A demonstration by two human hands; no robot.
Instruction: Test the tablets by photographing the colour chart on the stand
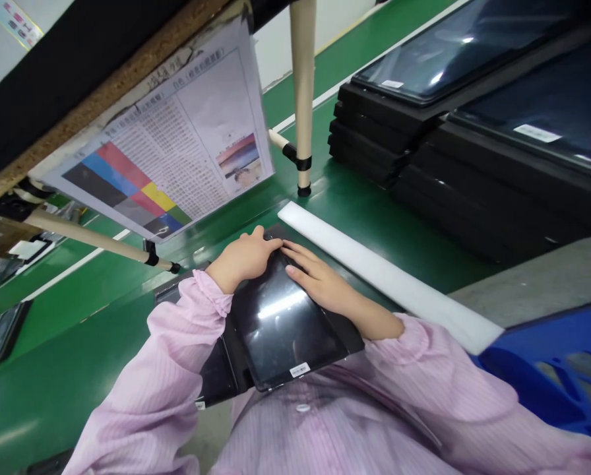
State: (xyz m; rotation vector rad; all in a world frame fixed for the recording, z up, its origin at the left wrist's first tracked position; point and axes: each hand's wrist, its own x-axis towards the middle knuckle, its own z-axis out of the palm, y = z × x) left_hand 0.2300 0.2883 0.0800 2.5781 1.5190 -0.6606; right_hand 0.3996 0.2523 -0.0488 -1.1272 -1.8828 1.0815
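Tablet lies lower centre of frame, long axis running up-left to lower-right. Both hands at its far end — left hand curled over the top corner, right hand flat on the glass w/ fingers spread. Neither nearer.

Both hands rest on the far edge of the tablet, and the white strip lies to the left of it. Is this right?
Not quite. In the head view the left hand and right hand do rest on the tablet at its far edge, but the white strip lies to the right of it.
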